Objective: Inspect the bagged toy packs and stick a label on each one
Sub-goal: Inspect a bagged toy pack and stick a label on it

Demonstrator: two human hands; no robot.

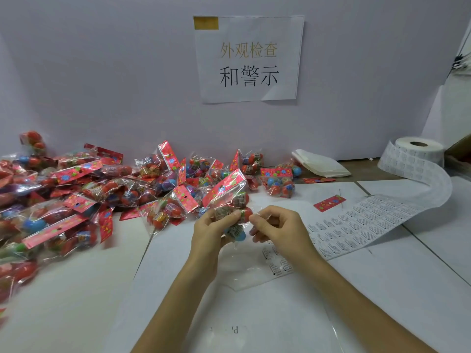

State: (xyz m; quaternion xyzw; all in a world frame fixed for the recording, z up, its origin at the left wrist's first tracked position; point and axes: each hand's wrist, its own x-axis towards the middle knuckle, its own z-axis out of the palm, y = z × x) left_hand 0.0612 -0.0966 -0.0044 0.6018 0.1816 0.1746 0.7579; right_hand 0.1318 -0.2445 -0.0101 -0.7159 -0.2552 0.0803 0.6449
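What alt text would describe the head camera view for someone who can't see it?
A person's left hand grips a clear toy pack with a red header, while the right hand pinches its edge. More packs pile at left; a label roll unrolls at right.

Even, soft, bright light; faint shadows; left edge blurred and stretched, perhaps by motion.

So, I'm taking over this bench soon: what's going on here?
A person is working through bagged toy packs. The left hand grips one pack above the table, and the right hand has curled fingertips at its side; whether they pinch a label is unclear. A pile of packs lies to the left, and a label strip runs from a roll on the right.
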